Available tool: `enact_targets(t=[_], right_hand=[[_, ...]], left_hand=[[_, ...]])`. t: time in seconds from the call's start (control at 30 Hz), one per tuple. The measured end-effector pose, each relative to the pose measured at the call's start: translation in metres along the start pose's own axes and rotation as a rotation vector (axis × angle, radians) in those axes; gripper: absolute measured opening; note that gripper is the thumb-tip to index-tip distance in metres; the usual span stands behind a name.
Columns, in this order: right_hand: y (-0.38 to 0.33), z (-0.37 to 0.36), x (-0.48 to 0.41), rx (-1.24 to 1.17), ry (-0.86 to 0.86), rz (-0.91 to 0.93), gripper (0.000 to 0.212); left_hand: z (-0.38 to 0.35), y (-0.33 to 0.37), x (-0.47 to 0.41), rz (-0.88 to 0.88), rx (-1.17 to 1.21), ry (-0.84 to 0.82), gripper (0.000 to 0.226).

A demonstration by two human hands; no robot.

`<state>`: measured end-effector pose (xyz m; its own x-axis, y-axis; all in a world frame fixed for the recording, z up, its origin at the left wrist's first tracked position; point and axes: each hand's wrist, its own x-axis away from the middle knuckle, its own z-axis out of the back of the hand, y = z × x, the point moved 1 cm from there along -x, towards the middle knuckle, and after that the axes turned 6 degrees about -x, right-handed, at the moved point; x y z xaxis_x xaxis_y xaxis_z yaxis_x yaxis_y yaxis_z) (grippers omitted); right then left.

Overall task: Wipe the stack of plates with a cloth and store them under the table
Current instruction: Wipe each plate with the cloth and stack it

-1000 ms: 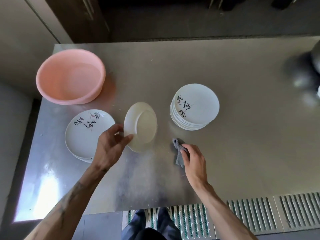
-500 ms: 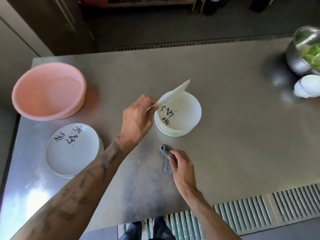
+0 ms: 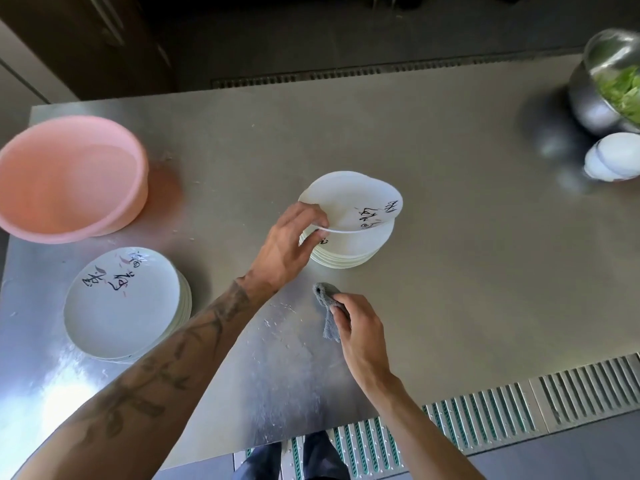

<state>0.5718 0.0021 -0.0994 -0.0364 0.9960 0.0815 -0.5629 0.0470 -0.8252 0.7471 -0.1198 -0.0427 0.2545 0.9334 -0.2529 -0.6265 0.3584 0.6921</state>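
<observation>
A stack of white plates (image 3: 346, 252) with black writing stands mid-table. My left hand (image 3: 289, 245) pinches the near-left rim of one white plate (image 3: 349, 202), which lies face up over the top of that stack, its near edge raised. My right hand (image 3: 356, 327) rests on the steel table (image 3: 450, 271) in front of the stack and grips a small grey cloth (image 3: 325, 299). A second stack of the same plates (image 3: 121, 303) sits at the left.
A pink plastic basin (image 3: 69, 174) stands at the far left. A steel bowl of green leaves (image 3: 609, 84) and a white bowl (image 3: 613, 161) sit at the far right edge. A slatted floor grate (image 3: 519, 407) runs along the table's near side.
My left hand carried the plate from beside the left stack over to the middle stack and turned it face up, lowering it there. The right hand stayed on the cloth.
</observation>
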Motion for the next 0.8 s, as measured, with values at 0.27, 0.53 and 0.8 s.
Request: enact_targets(t=[0.27, 0.53, 0.8], right_hand=[[0.001, -0.004, 0.002, -0.011, -0.01, -0.004, 0.018], [-0.001, -0.003, 0.004, -0.003, -0.021, -0.011, 0.017], [-0.013, -0.018, -0.003, -0.011, -0.062, 0.029, 0.019]], left_hand=[[-0.006, -0.024, 0.006, 0.028, -0.067, -0.195, 0.036], [-0.009, -0.027, 0.01, 0.077, -0.108, -0.171, 0.044], [0.095, -0.076, 0.102, 0.343, -0.315, 0.236, 0.024]])
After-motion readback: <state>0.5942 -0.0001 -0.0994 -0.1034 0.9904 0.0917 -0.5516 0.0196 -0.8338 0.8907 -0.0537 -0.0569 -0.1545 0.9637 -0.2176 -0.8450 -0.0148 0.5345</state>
